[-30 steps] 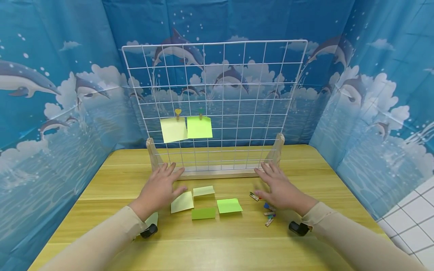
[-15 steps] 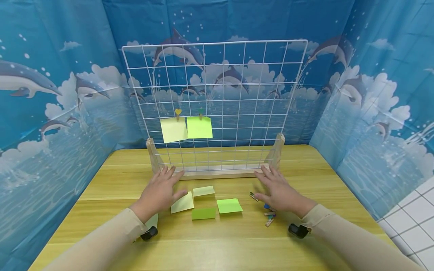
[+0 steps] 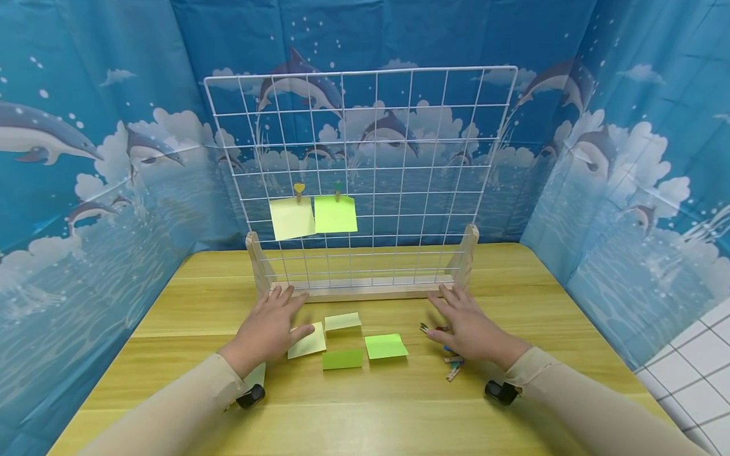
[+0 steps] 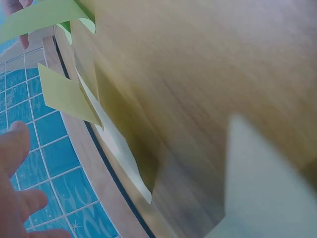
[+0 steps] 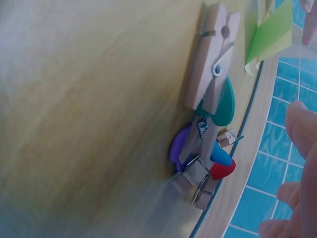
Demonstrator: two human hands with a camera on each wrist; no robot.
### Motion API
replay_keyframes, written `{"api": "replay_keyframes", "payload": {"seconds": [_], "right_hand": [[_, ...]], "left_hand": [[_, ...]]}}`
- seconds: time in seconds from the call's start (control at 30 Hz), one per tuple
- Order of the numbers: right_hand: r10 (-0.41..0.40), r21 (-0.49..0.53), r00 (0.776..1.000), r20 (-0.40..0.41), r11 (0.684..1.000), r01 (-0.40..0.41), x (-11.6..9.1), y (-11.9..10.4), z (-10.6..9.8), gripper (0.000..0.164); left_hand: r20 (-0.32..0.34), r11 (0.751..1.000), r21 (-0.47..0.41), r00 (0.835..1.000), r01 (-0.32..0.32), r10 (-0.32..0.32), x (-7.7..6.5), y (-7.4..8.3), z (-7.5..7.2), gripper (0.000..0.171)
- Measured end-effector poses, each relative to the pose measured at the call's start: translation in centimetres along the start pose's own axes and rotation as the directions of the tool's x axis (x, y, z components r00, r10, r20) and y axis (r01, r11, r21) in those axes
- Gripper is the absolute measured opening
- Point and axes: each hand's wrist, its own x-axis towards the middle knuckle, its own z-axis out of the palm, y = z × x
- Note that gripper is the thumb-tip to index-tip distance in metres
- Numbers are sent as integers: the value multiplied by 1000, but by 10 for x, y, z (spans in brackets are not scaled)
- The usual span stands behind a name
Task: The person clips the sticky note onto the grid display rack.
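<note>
Left hand (image 3: 268, 330) and right hand (image 3: 473, 328): fingers spread wide, holding nothing; whether they touch the table (image 3: 365, 421) is hard to tell. Sticky notes (image 3: 343, 359) lie loose at lower centre; clothespins (image 3: 454, 360) are heaped lower right of centre, partly hidden by the right hand.

Risks: a left-forearm sweep could crease the pale note (image 3: 256, 375) at its wrist; pulling one clothespin may drag its overlapping neighbours; fingers catching the wooden base (image 3: 365, 290) could jolt the wire grid (image 3: 374, 168).

Room: table's near strip, bottom centre; grid's right half.
</note>
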Motion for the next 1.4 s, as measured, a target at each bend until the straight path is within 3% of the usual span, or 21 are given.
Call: {"api": "replay_keyframes", "payload": {"seconds": [0.37,0.67,0.97,1.4], "right_hand": [[-1,31,999,44,1000,0,0,2,3,79],[32,41,996,87,999,-35,2,3,2,68],[41,34,995,86,998,-44,8,7,3,55],[26,98,990,138,994,-40,13,8,2,41]], "left_hand": [[46,999,37,999,-15,13,-2,-3,5,73],[109,1000,15,994,-7,6,-4,-4,5,72],[183,999,-10,982,52,-49,-4,-5,5,69],[199,998,-20,978,64,-59,-3,-7,9,63]]}}
